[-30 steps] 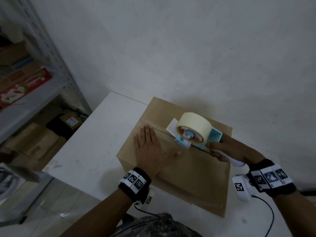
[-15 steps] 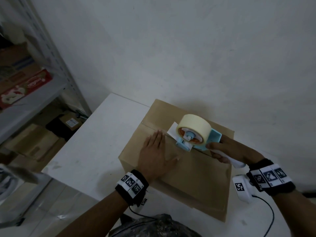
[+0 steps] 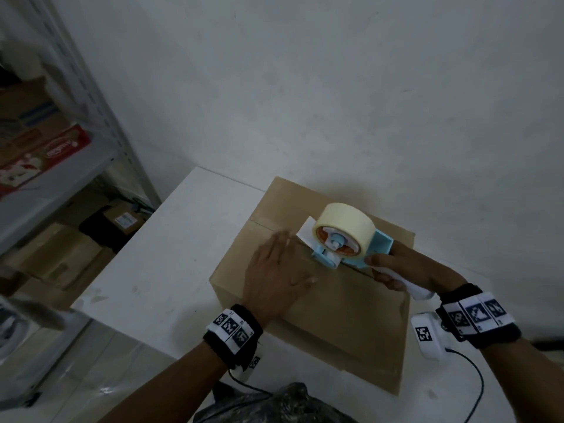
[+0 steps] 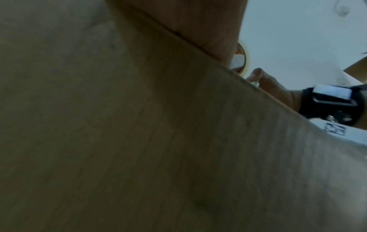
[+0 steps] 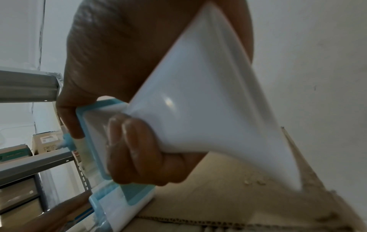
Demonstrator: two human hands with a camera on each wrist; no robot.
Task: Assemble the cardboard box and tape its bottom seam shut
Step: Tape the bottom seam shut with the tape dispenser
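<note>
A brown cardboard box stands on the white table, its closed flaps facing up with the seam running diagonally. My left hand lies flat on the near flap, fingers straight, just left of the seam. My right hand grips the white handle of a light blue tape dispenser that carries a cream tape roll. The dispenser sits on the seam near the middle of the box. In the left wrist view cardboard fills nearly the whole frame.
A grey metal shelf unit with cartons stands at the left, with more boxes on the floor beneath it. A white wall rises right behind the table. A cable trails from my right wrist over the table.
My left hand has slid along the flap away from me, towards the far left corner. The dispenser and my right hand have stayed at almost the same spot on the seam.
</note>
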